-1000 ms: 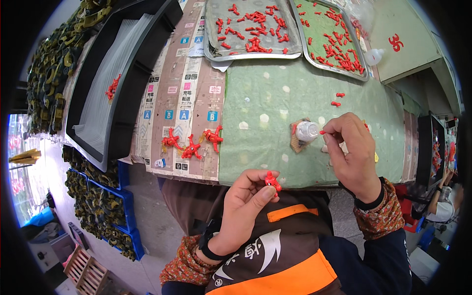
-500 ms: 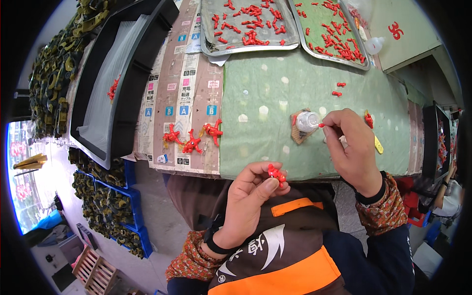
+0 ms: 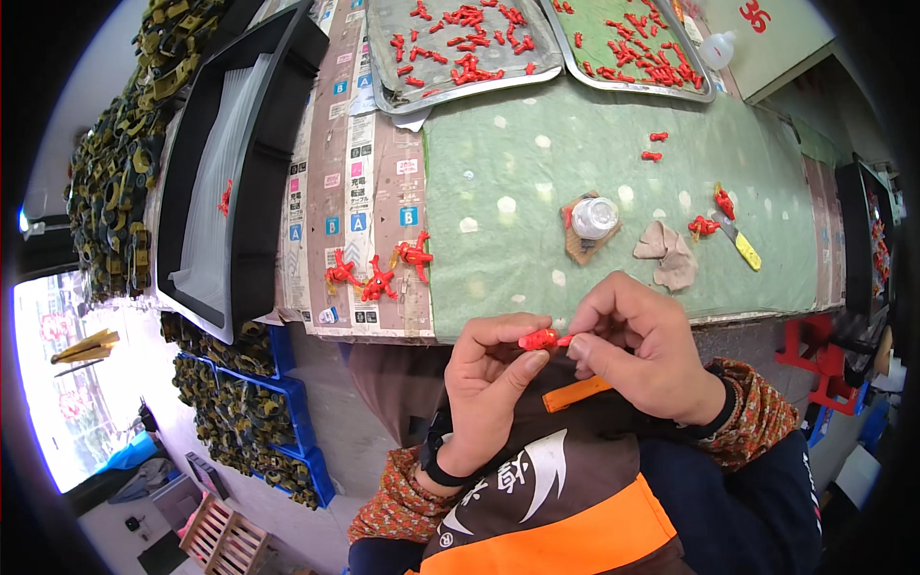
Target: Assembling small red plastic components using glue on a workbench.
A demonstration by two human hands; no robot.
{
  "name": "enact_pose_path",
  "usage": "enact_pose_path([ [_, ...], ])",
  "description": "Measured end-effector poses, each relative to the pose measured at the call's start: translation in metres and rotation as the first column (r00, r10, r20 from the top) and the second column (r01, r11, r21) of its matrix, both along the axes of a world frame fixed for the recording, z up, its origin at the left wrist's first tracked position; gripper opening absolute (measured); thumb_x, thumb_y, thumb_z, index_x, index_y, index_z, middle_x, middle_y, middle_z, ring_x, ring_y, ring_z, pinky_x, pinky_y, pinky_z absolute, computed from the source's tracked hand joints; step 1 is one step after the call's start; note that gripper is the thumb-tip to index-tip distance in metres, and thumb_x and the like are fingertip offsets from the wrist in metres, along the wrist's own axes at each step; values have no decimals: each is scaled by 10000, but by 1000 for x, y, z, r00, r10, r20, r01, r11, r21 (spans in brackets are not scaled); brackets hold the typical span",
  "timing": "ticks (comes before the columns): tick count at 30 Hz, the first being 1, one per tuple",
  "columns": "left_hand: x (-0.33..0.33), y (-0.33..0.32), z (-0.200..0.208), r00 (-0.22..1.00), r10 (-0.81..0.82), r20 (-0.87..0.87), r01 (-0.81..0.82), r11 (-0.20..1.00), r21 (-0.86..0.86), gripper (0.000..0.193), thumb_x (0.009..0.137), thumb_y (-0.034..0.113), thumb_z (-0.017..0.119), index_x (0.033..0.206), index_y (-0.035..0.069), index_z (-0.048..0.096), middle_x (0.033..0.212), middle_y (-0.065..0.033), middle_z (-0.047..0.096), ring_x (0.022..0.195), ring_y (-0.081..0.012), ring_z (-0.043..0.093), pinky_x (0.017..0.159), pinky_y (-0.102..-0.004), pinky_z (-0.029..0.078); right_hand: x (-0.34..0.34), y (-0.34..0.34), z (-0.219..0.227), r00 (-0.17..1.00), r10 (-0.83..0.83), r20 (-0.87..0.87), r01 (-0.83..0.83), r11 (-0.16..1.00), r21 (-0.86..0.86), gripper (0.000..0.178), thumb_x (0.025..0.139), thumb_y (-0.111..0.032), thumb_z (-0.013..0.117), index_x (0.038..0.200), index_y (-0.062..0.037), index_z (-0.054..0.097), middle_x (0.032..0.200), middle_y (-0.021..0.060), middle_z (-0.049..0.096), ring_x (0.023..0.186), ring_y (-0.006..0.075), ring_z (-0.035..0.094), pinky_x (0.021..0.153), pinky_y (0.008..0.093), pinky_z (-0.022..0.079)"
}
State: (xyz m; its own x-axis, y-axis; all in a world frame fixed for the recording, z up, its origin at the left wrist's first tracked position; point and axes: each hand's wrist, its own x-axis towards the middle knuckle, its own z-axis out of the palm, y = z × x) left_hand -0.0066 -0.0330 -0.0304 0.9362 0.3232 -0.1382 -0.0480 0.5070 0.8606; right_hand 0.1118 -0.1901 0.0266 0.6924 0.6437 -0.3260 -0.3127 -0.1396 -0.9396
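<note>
My left hand (image 3: 479, 388) pinches a small glossy red toy figure (image 3: 539, 339) between thumb and fingers, above the table's near edge. Against its right end my right hand (image 3: 644, 353) holds a small red toy part (image 3: 564, 340) in its fingertips. The two pieces meet or nearly meet; my fingers partly hide the joint. Beyond my hands, a small clear jar (image 3: 596, 218) stands on a piece of brown cardboard (image 3: 581, 251). To its right lie a crumpled beige cloth (image 3: 671, 259), a yellow-handled knife (image 3: 747, 253) and two red toy pieces (image 3: 703, 226).
Two metal trays (image 3: 470, 93) of red parts stand at the back. Assembled red figures (image 3: 379, 280) lie on the left, near a long black bin (image 3: 273, 163) with translucent sheets. A white squeeze bottle (image 3: 718, 50) stands far right. Two loose red parts (image 3: 652, 155) lie on green cloth.
My right hand has moved from beside the jar toward me, bringing the small red part against the figure in my left hand. The cloth and knife are now uncovered. The view has shifted slightly.
</note>
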Motion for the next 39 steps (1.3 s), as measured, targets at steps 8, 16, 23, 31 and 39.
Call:
enact_pose_path([
  [8,-5,0,0,998,32,63,-47,964,260,286,913,-87,706,1145,12,572,1283,-214,628,1137,-226,652,996,-342,537,-6,3,0,994,-10,-110,16,998,61,102,940,-10,689,992,-15,603,852,-4,641,746,15,595,629,185,497],
  [16,-7,5,-8,990,-16,142,-51,889,456,300,921,-119,687,1172,18,595,1302,-192,616,1153,-233,662,968,-331,562,-6,1,-1,989,90,-121,-85,995,45,93,975,6,639,1031,-8,566,941,39,651,816,57,654,715,223,564],
  [23,-4,10,-8,980,-27,196,-117,722,682,306,862,-102,752,1122,23,649,1216,-205,678,1092,-293,699,918,-331,579,-5,0,-2,992,101,-76,-101,995,11,88,959,6,657,996,-13,580,899,23,646,774,47,633,677,212,538],
  [31,2,21,-2,945,-127,302,-208,480,852,346,784,-76,820,1089,24,691,1160,-198,711,1021,-316,733,833,-357,618,-3,-1,-3,977,148,-153,-142,989,50,93,942,19,667,968,-17,585,861,12,632,724,45,605,626,209,493],
  [39,3,32,2,904,-278,323,-273,206,940,232,808,-24,806,1022,7,722,1092,-161,754,1010,-311,750,824,-342,639,-5,1,-7,973,130,-193,-124,991,46,87,903,36,650,880,2,573,749,27,633,642,72,621,560,242,482],
])
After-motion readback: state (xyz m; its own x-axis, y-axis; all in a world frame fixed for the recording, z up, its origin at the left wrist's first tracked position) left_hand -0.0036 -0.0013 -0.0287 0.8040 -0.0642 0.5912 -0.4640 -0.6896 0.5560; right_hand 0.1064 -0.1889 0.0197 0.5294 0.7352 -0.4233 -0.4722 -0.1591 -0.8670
